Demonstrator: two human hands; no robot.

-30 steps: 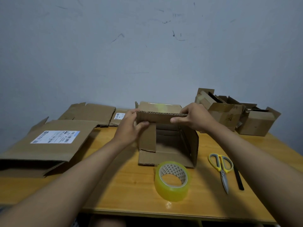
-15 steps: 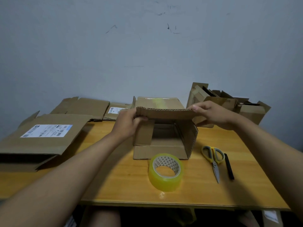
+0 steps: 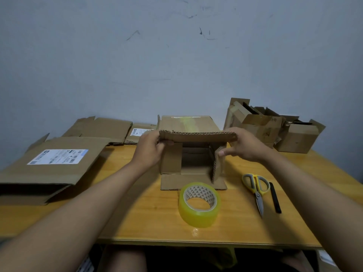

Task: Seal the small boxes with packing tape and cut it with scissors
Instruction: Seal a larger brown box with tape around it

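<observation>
Currently we see a small cardboard box (image 3: pixel 189 154) lying on its side at mid tabletop (image 3: pixel 157 218), open mouth facing us, between both hands. Left hand (image 3: pixel 150 151) grips the left end of the top flap (image 3: pixel 196 136), thumb curled under the flap edge, fingers hidden behind it. Right hand (image 3: pixel 244 147) pinches the right end of the same flap, fingers over the top edge, thumb pressed against the right side flap (image 3: pixel 217 165), which stands on edge and angles outward. Left side flap (image 3: pixel 171 159) is folded partly inward across the opening. Bottom flap (image 3: pixel 193 182) lies flat on the tabletop toward us. A strip of yellowish tape runs across the box's upper face.

Packing tape roll (image 3: pixel 199 204) lies flat just in front of the bottom flap, near but apart from both hands, untouched. Scissors (image 3: pixel 256 190) with yellow-grey handles lie closed to the right of the roll, blades pointing toward us, below the right forearm's side. A thin black stick (image 3: pixel 275 198) lies just beside the scissors, on their right; we cannot tell what it is.

Flattened cartons (image 3: pixel 59 161) with white shipping labels cover the left of the tabletop. A cluster of open small boxes (image 3: pixel 275 128) stands at the back right against the wall.
</observation>
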